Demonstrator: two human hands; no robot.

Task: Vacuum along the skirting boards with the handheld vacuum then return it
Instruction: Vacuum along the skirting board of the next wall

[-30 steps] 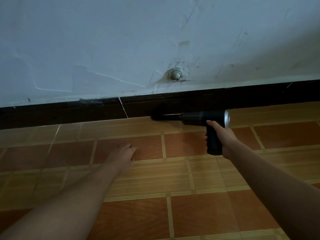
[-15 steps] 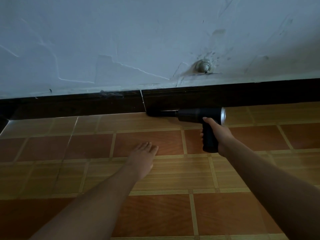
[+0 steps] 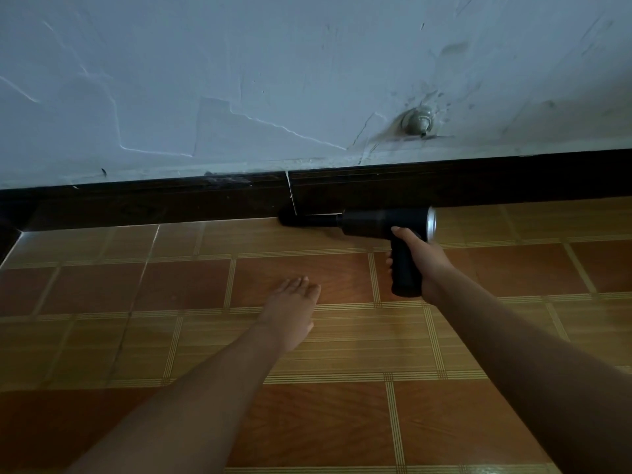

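Observation:
A black pistol-shaped handheld vacuum (image 3: 379, 222) with a silver rear ring lies level, close over the floor. My right hand (image 3: 422, 260) grips its handle. Its brush nozzle (image 3: 289, 218) touches the dark skirting board (image 3: 171, 203) at a pale vertical joint in the board. My left hand (image 3: 290, 309) rests flat on the tiled floor, fingers straight, to the left of the vacuum and nearer to me.
The cracked white wall (image 3: 273, 80) rises above the skirting board, with a round grey fitting (image 3: 417, 121) low on it. Orange and brown floor tiles (image 3: 325, 422) fill the foreground. At far left the skirting turns a dark corner (image 3: 8, 230).
The vacuum's nozzle has slid left along the skirting board to the pale joint. My left hand has shifted left across the tiles with it, and the view has panned left.

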